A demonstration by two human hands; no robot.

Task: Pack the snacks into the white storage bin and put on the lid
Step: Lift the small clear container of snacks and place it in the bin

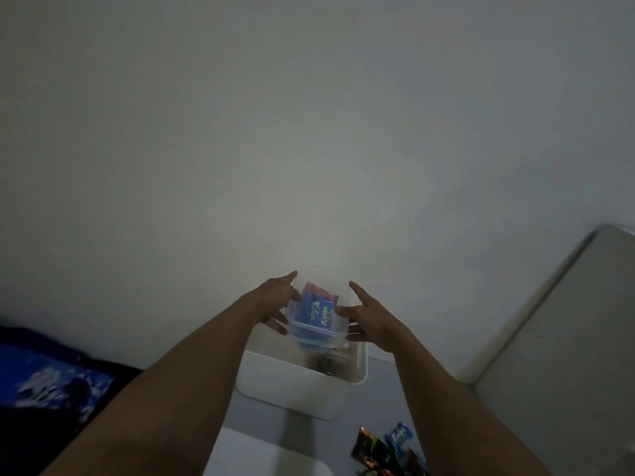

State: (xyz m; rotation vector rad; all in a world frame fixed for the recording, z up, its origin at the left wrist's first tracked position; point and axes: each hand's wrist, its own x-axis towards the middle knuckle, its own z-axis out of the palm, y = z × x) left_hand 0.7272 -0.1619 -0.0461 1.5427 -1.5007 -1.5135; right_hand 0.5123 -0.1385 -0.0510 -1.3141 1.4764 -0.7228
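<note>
The left hand [275,300] and the right hand [369,319] grip a clear container [316,333] between them, one on each side. The left hand's fingers wrap round the left wall, with the forefinger laid along the upper edge and the thumb on the near side. The right hand's thumb presses on the right wall, its forefinger points straight up beside the rim, and its lower fingers curl under the near corner. Blue packets [318,312] with pale lettering stand packed inside the container, and a strip of red wrapper shows behind them.

The container is held in the air, just above the far side of the white storage bin [295,386]. The bin stands open-topped on a pale grey floor [381,400], close to a plain wall [309,132]. A few dark things lie in its depth, too dim to make out.

Nearer the camera, to the right of the bin and apart from it, loose snacks [388,448] lie on the floor: one small blue packet among dark wrappers. A flat white piece [261,455] with a rounded corner lies at the bottom edge, in front of the bin. A blue patterned cloth [51,383] fills the lower left, and a pale panel [567,338] slants up at the right
</note>
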